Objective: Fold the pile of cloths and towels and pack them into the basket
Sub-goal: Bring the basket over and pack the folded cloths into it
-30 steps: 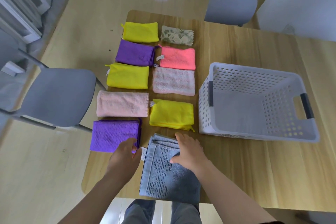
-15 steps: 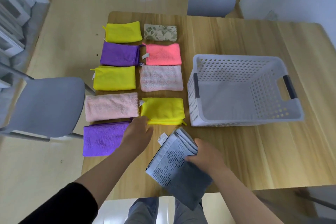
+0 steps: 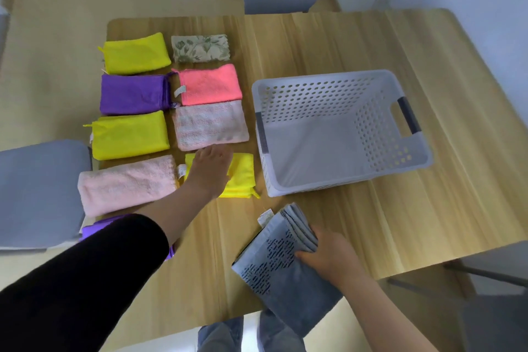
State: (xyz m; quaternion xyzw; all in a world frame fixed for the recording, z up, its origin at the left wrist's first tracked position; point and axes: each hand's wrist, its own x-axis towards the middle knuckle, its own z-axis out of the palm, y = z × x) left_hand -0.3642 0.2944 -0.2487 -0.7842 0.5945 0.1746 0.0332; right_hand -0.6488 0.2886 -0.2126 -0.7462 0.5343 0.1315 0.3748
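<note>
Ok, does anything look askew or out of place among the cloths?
Only the grey towel, gripped by the right hand: it is turned diagonally and overhangs the table's near edge, unlike the folded cloths in two straight rows.

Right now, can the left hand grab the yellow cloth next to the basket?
Probably yes. The left hand is open right above that yellow cloth, nothing lies on it, and the basket stands beside it, not across the way.

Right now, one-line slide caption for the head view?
Right hand grips a folded grey towel near the white basket while the left hand reaches over a yellow cloth.
</note>
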